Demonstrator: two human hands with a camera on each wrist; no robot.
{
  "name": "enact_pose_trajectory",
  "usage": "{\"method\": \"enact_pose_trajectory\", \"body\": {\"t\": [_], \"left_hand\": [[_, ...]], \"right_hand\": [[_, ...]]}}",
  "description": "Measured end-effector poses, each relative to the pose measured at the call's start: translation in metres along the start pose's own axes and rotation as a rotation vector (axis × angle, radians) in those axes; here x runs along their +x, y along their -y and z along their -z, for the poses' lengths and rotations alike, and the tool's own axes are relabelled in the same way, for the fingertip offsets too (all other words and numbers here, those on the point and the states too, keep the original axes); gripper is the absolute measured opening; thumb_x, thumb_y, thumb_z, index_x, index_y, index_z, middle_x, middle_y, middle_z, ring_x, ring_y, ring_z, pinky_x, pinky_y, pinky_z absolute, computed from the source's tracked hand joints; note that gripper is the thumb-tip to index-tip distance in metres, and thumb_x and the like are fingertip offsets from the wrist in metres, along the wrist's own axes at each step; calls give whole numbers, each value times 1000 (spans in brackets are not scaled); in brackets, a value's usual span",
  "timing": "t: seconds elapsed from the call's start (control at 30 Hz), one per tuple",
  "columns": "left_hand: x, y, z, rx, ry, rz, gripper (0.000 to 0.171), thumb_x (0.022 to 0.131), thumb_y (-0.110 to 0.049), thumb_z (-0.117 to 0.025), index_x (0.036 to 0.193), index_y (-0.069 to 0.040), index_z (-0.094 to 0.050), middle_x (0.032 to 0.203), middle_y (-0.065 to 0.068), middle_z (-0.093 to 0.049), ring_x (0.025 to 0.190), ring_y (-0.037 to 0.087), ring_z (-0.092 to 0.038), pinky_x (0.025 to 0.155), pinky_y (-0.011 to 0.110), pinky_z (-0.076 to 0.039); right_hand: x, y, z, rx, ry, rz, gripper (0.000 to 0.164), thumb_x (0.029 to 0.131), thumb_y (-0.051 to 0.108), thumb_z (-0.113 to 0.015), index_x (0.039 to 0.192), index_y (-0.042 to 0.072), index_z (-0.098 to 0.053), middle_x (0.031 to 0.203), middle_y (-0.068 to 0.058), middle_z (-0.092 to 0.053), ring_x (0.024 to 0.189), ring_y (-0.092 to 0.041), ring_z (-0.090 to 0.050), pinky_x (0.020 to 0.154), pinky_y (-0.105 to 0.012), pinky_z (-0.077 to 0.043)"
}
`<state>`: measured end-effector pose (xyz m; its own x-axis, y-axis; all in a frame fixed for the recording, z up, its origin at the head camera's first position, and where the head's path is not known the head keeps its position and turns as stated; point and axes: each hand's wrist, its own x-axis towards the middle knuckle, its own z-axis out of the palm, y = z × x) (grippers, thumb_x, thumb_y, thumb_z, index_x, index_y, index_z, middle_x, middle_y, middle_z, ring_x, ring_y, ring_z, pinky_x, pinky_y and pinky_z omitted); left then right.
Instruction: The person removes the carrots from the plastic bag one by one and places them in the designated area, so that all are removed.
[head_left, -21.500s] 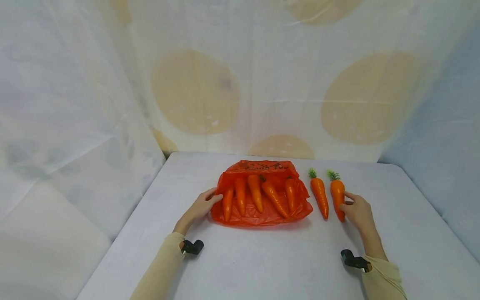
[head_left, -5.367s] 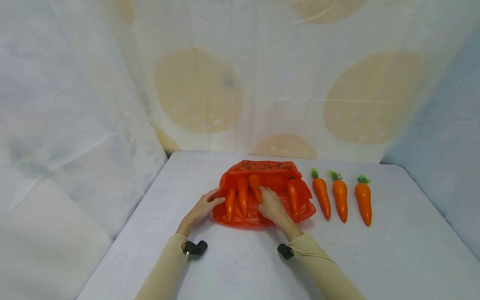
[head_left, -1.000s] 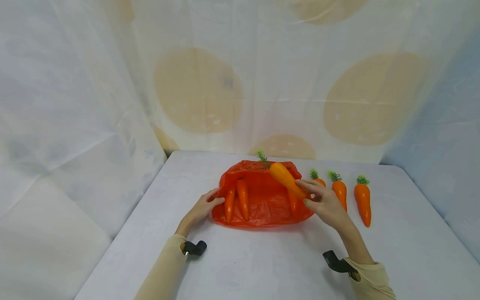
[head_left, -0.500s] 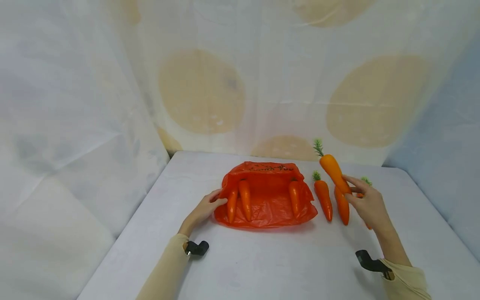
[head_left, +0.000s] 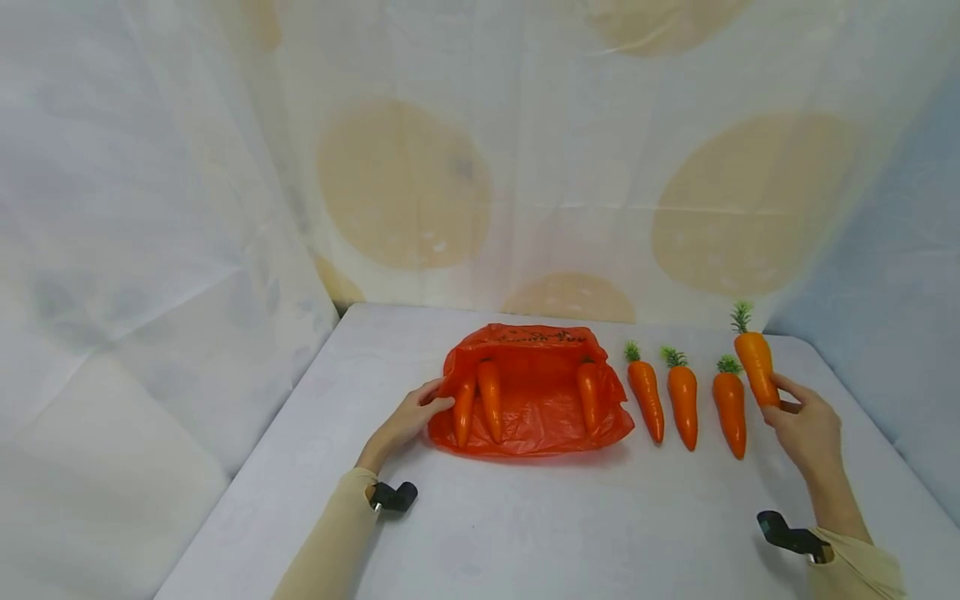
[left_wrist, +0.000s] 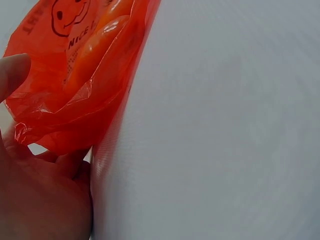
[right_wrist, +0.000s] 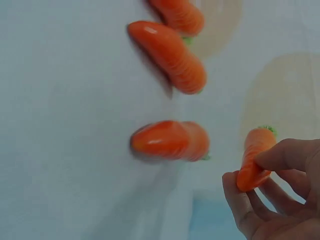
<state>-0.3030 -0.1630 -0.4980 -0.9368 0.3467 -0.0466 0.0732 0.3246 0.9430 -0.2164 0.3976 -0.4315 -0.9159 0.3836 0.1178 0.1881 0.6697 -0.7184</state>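
In the head view my right hand pinches a carrot near its pointed lower end, leafy top up, right of the others. The right wrist view shows thumb and fingers round that held carrot. My left hand grips the left edge of a red plastic bag, whose mouth faces the front. Close up, the fingers lie behind the bag film and the thumb is in front. Two carrots lie at the bag's left inside and one carrot at its right.
Three carrots with green tops lie in a row right of the bag: a left one, a middle one and a right one. The white table meets a patterned curtain at the back.
My right hand has lifted a carrot out of the bag and carried it right, past the row. Earlier, another carrot joined the row. The left hand stays at the bag's edge.
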Motion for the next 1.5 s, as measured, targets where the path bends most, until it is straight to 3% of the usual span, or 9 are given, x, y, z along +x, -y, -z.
{"method": "enact_pose_trajectory", "body": {"t": [0.1,0.4,0.5,0.63,0.77,0.9,1.17,1.3,1.5], "left_hand": [[0,-1,0,0,-1,-2,57,96,-44,-61,148,-27,-47,152,1,-44,140,27,-37,115,59,-27],[0,-1,-1,12,-9,5,57,96,-43,-61,149,-26,-46,152,2,-44,141,27,-36,116,59,-27],[0,-1,-1,16,-12,7,57,96,-42,-61,149,-26,-46,153,2,-43,141,27,-36,117,57,-26],[1,-1,-1,20,-11,5,56,97,-41,-60,149,-25,-46,153,2,-43,141,28,-36,117,58,-26],[0,-1,-1,17,-9,7,56,97,-41,-60,149,-26,-46,153,2,-43,141,27,-36,116,59,-26],[0,-1,-1,10,-9,5,56,97,-41,-61,149,-26,-46,152,2,-44,141,27,-36,116,59,-26],[1,1,-1,5,-7,3,56,96,-41,-62,148,-27,-47,151,1,-45,140,27,-37,115,60,-26],[2,3,0,-1,-5,-2,56,95,-41,-63,147,-27,-47,151,1,-45,139,27,-37,115,60,-27],[1,3,0,12,-1,-4,57,95,-43,-62,148,-27,-47,151,0,-45,139,26,-37,115,59,-28]], "right_hand": [[2,-12,0,-15,-16,-3,57,95,5,-51,149,-4,-35,141,-41,-37,114,-55,-52,52,-5,-39],[7,-33,0,-76,-11,-75,54,94,5,-52,144,-10,-39,133,-42,-43,88,-44,-65,49,-11,-44],[8,-36,1,-97,7,-100,54,93,6,-52,143,-10,-39,133,-43,-43,89,-44,-63,51,-14,-45],[7,-39,0,-110,48,-167,56,93,9,-50,144,-10,-36,138,-43,-37,112,-53,-47,75,-37,-57],[6,-40,-2,-108,91,-232,59,95,11,-50,146,-10,-31,142,-43,-31,124,-57,-32,98,-60,-46],[7,-39,-4,-173,106,-189,58,97,13,-51,144,-14,-31,140,-44,-32,126,-58,-30,103,-65,-37],[9,-32,-5,-297,125,-111,56,93,9,-56,138,-19,-36,129,-43,-40,114,-57,-41,95,-65,-43],[11,-32,-4,-330,152,-121,58,89,9,-60,136,-18,-37,126,-42,-42,109,-56,-45,87,-61,-46],[10,-35,-5,-329,160,-163,62,90,11,-60,139,-16,-35,130,-42,-39,113,-56,-43,93,-63,-43]]}}
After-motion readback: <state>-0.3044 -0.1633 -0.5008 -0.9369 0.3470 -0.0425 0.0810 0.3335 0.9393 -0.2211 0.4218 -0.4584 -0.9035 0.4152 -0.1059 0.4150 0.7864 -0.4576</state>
